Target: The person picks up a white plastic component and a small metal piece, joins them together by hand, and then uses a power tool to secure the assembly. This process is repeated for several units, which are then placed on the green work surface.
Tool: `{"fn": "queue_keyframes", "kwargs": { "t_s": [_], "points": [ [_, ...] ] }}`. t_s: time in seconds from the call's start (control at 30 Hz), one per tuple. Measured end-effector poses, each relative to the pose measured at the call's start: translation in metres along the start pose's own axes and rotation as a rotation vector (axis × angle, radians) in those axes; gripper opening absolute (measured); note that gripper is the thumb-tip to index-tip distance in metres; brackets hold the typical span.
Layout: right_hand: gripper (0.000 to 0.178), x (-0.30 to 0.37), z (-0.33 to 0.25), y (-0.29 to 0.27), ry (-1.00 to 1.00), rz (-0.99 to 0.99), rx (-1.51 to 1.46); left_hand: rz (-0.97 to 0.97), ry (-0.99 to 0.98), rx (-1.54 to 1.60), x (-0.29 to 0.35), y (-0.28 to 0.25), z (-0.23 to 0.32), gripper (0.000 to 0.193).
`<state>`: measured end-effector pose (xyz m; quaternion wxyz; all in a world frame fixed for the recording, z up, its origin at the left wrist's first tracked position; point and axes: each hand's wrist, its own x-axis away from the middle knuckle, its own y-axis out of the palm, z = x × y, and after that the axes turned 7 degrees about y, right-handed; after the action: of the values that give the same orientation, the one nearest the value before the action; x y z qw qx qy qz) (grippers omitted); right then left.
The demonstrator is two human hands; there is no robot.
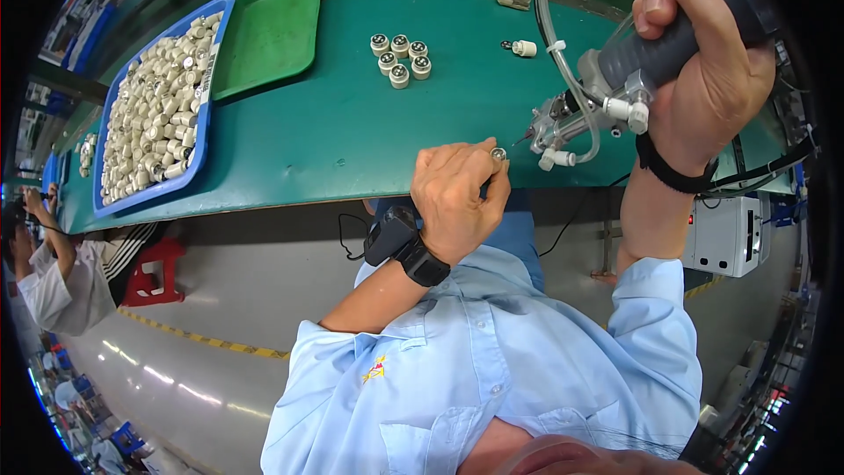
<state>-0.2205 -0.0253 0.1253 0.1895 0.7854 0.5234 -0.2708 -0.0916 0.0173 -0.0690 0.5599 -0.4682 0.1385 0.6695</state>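
Note:
My left hand [457, 193] pinches a small white cylindrical part [498, 154] with a metal top at the near edge of the green workbench [352, 123]. My right hand [703, 70] grips the dark handle of a pneumatic screwdriver tool [607, 92] with clear hoses; its thin tip points left, just short of the held part. A black watch sits on my left wrist and a black strap on my right.
A cluster of several finished white parts [401, 57] and one lone part [524, 48] lie farther back. A blue tray [204, 123] full of white parts and a green tray [272, 31] stand at left. Another person [53, 273] sits at far left by a red stool [154, 268].

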Motion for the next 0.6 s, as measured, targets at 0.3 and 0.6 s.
{"fn": "queue_keyframes", "kwargs": {
  "t_s": [0.3,0.6],
  "points": [
    [0.025,0.013,-0.002,0.009,0.081,0.040,0.016,-0.008,0.011,0.017,0.001,0.000,-0.002,0.020],
    [0.025,0.008,0.000,0.014,0.063,-0.013,-0.067,-0.010,0.021,0.016,0.002,0.000,-0.002,0.021]
  ]
}}
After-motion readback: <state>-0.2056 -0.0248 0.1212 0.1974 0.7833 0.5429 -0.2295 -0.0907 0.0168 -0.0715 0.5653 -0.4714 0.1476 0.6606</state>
